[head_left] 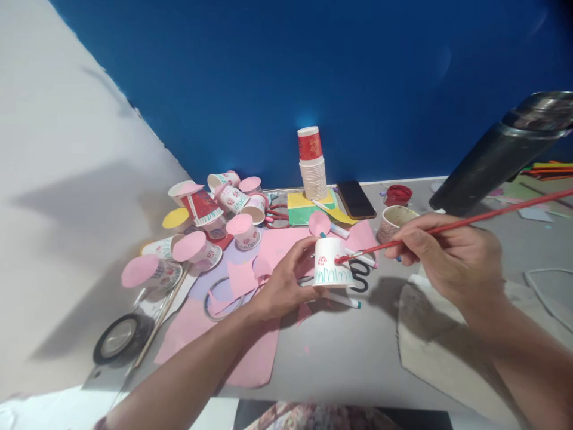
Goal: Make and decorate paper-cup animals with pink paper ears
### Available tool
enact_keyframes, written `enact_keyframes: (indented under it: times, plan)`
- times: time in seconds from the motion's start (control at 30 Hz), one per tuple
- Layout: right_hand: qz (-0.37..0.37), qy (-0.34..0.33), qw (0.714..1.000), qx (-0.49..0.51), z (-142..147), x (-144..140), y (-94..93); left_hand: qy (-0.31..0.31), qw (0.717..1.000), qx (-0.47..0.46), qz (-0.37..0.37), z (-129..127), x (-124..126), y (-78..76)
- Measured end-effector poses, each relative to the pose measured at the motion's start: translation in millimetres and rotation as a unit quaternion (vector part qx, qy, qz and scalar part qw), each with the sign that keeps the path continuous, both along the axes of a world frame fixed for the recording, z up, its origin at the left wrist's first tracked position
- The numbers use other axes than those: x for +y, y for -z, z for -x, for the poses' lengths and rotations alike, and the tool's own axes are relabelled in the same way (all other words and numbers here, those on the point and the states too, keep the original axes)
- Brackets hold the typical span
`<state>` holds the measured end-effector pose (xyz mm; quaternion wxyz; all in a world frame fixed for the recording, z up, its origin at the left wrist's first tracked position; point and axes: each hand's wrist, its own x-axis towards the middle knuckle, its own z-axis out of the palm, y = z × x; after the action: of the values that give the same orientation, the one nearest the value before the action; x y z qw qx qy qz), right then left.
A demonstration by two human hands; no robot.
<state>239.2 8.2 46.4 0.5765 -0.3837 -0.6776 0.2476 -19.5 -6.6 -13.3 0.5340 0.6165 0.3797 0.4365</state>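
Observation:
My left hand (286,286) is closed round an upside-down white paper cup (330,257), its wide rim facing down. Green grass-like strokes run along the cup's lower part, and red marks sit above them. Between the fingers of my right hand (452,263) is a long red paintbrush (487,215). Its tip touches the side of the cup at a red mark. Behind the cup lie black-handled scissors (359,276), partly hidden. A marker with a teal end (344,300) rests just below the cup.
Decorated cups with pink paper discs (242,226) crowd the left. A stack of paper cups (312,167) stands by the blue wall, beside a phone (357,200). To the right are a cup with a stained inside (398,216), a dark flask (487,161) and a cloth (430,340).

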Motion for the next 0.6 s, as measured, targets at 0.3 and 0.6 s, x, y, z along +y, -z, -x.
enact_keyframes:
  times: [0.3, 0.6]
  plan:
    - [0.005, 0.01, 1.0, -0.006, 1.2, 0.3, -0.1, -0.001, 1.0, 0.001, -0.005, -0.1, -0.3, 1.2]
    - [0.011, 0.013, 1.0, -0.006, 0.9, 0.2, -1.6, 0.003, 1.0, 0.012, -0.003, 2.3, 1.6, 3.1]
